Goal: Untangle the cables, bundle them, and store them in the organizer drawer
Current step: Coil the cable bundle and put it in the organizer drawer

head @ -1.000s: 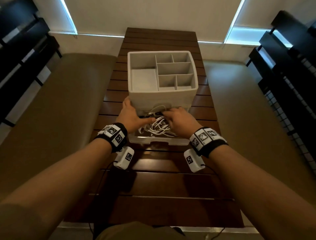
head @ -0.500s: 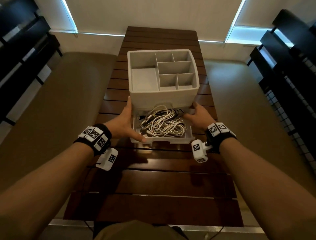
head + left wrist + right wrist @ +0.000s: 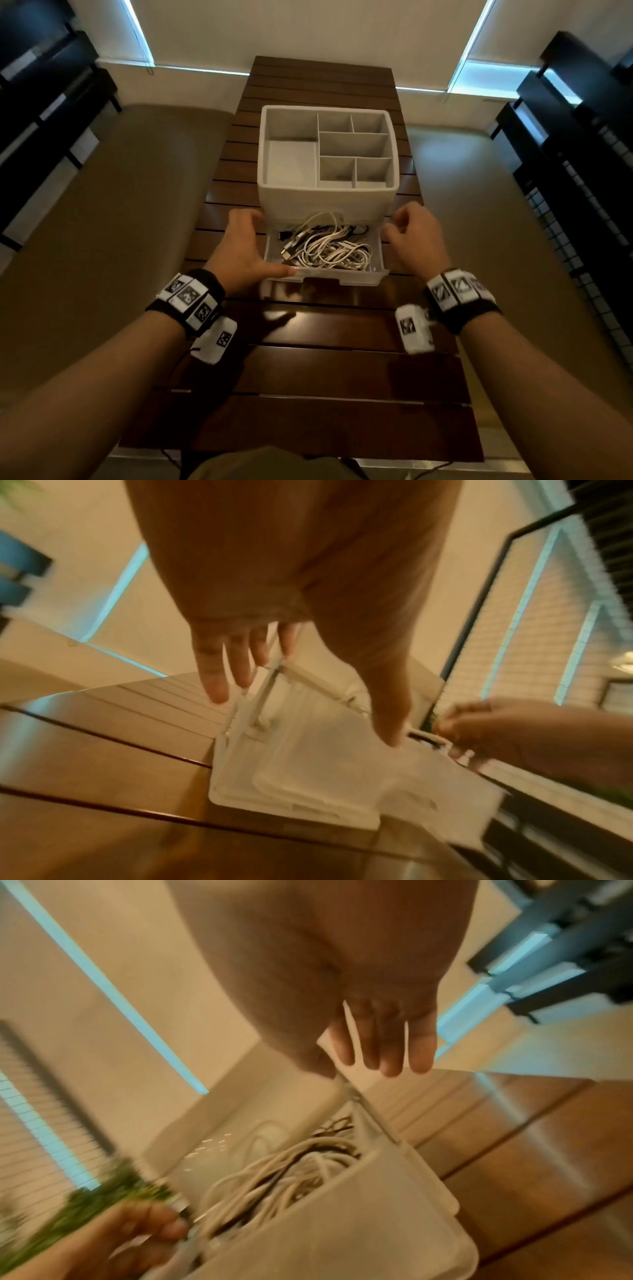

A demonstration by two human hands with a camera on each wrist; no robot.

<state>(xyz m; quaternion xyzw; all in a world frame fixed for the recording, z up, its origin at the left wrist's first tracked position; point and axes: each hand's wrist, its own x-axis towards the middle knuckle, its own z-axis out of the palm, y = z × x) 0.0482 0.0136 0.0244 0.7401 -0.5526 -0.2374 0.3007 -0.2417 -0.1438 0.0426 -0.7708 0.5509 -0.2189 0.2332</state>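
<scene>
Cables [image 3: 325, 246] in pulled-out organizer drawer [image 3: 342, 275] — white coils piled loose.
Left hand [image 3: 239, 253] lies against the drawer's left side, fingers straight, thumb on the front rim; right hand [image 3: 412, 236] hovers just beside the right side — fingers loosely curled, holding nothing.

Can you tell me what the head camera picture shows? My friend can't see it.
A clear drawer full of white cables sticks out from a white organizer on a wooden table. The left hand touches its front corner; the right hand hovers beside it.
</scene>
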